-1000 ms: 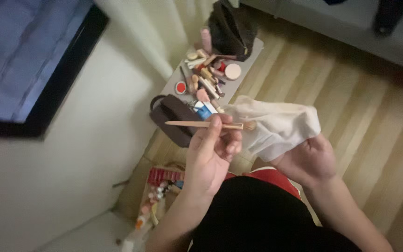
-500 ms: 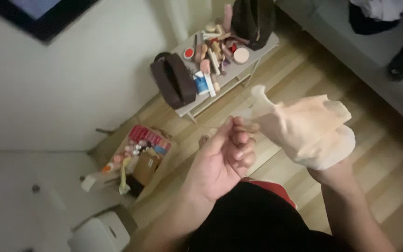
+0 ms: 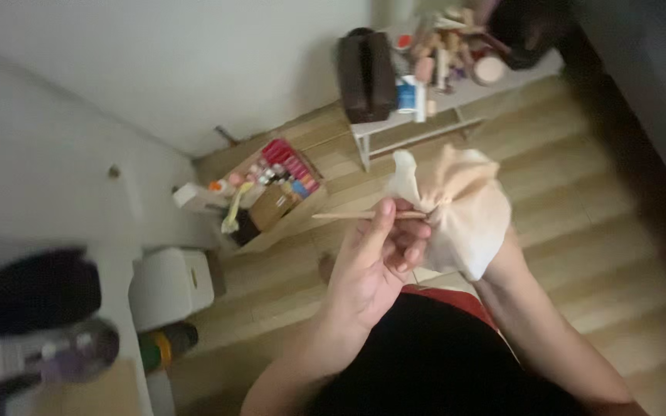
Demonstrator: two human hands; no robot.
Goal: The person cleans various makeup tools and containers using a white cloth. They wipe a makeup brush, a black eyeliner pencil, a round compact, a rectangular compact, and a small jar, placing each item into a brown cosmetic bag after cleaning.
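My left hand [image 3: 371, 266] grips a thin wooden-handled makeup brush [image 3: 348, 216] held level, its handle pointing left. The brush's head is buried in a white cloth [image 3: 464, 208]. My right hand is wrapped inside that cloth and squeezes it around the brush tip; only the right wrist [image 3: 502, 258] shows below the cloth. Both hands are close together above my lap, over the wooden floor.
A low white table [image 3: 464, 96] at the top carries a dark brown pouch [image 3: 366, 75], a black bag and several cosmetics. An open cardboard box [image 3: 271, 196] of small bottles sits on the floor. A white bin [image 3: 171, 285] stands at the left, beside a white ledge with dark blurred items.
The view has swung, so the table moved up and right. The cloth, spread open half a second ago, is now bunched around the brush head, and the brush handle shows again.
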